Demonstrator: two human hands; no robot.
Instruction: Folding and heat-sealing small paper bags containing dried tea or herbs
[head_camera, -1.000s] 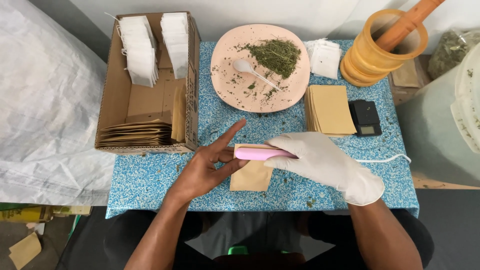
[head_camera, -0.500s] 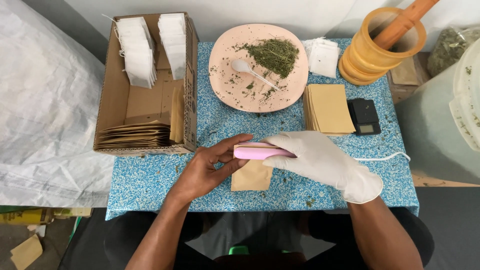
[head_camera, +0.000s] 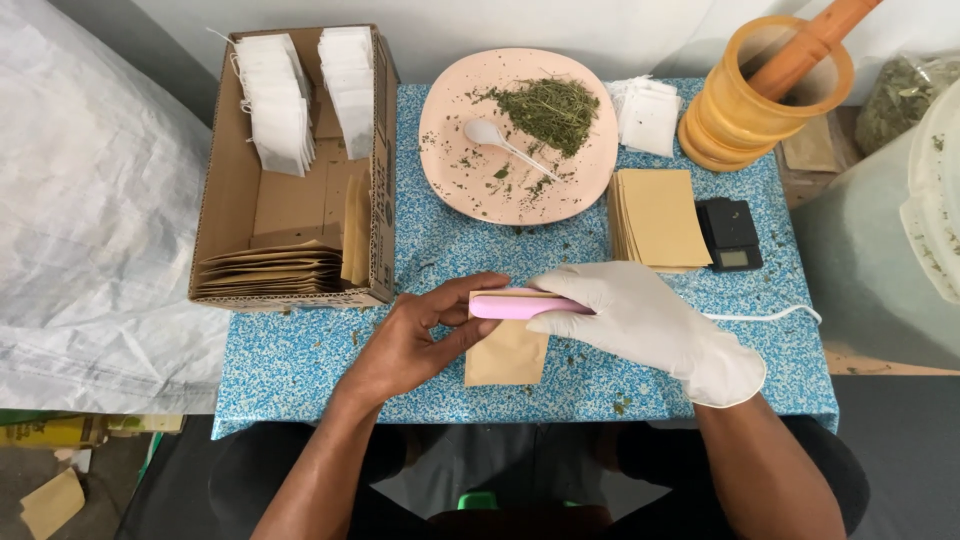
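Pouch (head_camera: 506, 354) of brown paper, laid flat on the counter (head_camera: 300, 360); its top edge is clamped under the pink sealer (head_camera: 520, 306). The sealer is gripped by the gloved right hand (head_camera: 640, 320); the bare left hand (head_camera: 425, 335) is closed on its tip. Beyond the sealer, a pink plate (head_camera: 450, 170) of dried herbs is seen.

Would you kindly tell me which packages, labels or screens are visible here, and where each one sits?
Cardboard box: left on the table, brown, open-topped, holding white tea bags and flat brown envelopes.
Brown pouch: table front, flat, its top under the pink sealer, between the bare left hand and the gloved right hand.
Envelope stack: right of the pink plate, tan, rectangular.
Pocket scale: beside that stack, small, black, grey screen.
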